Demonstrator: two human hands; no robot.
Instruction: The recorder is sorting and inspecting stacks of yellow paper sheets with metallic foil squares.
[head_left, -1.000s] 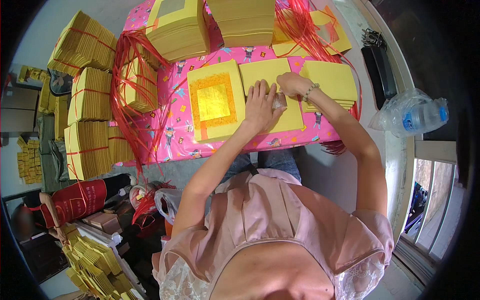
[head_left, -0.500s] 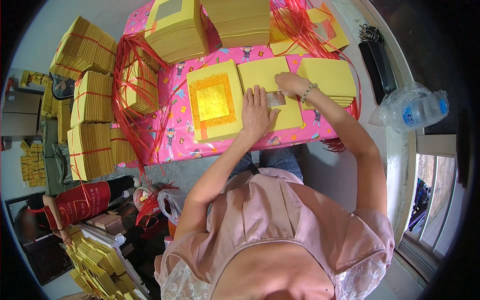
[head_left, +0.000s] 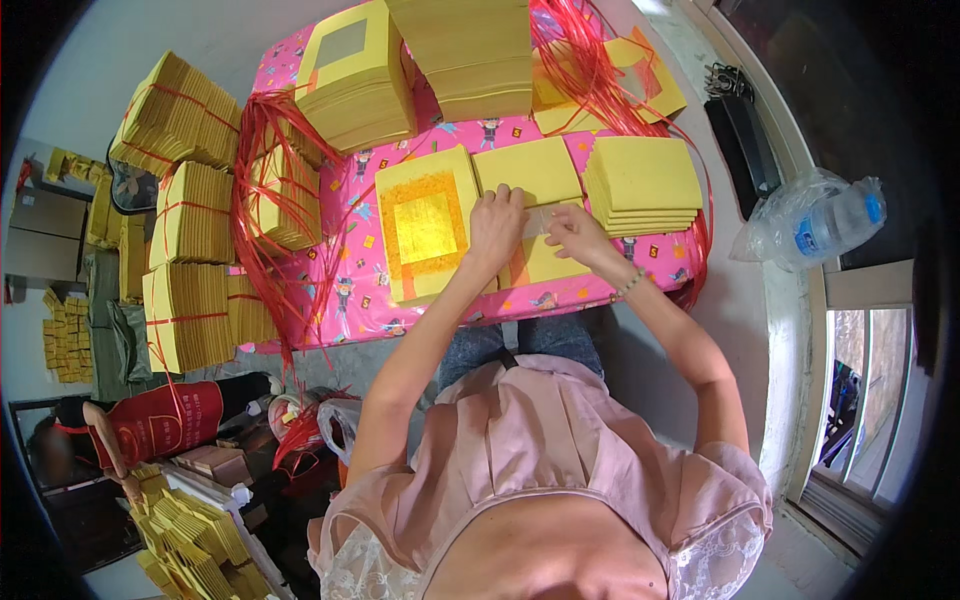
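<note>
Pink table covering: glossy, plastic-looking sheet with small printed figures, over the table [head_left: 365,312], its near edge beside the person's lap.
Worked paper: flat yellow rectangular paper [head_left: 560,266], matte, with an orange band, lying by the table's near edge, right of middle, under both hands.
Right hand: the right hand [head_left: 582,238], beaded bracelet at its wrist, has fingers curled above the paper; whether they pinch anything, I cannot tell.
Left hand: the left hand [head_left: 497,228] rests on the paper's left part, fingers bent; a grip cannot be made out.
Silvery patch: smooth, shiny grey rectangle [head_left: 538,219] on the paper, between the hands.
Gold-faced stack: yellow sheets topped by a shiny gold square in a mottled orange border [head_left: 425,228], just left.
Right stack: plain yellow folded paper [head_left: 645,180], layered, toward the table's right edge.
Far edge: tall, square-cornered yellow paper block [head_left: 465,65] beside thin, glossy red strands [head_left: 590,85].
</note>
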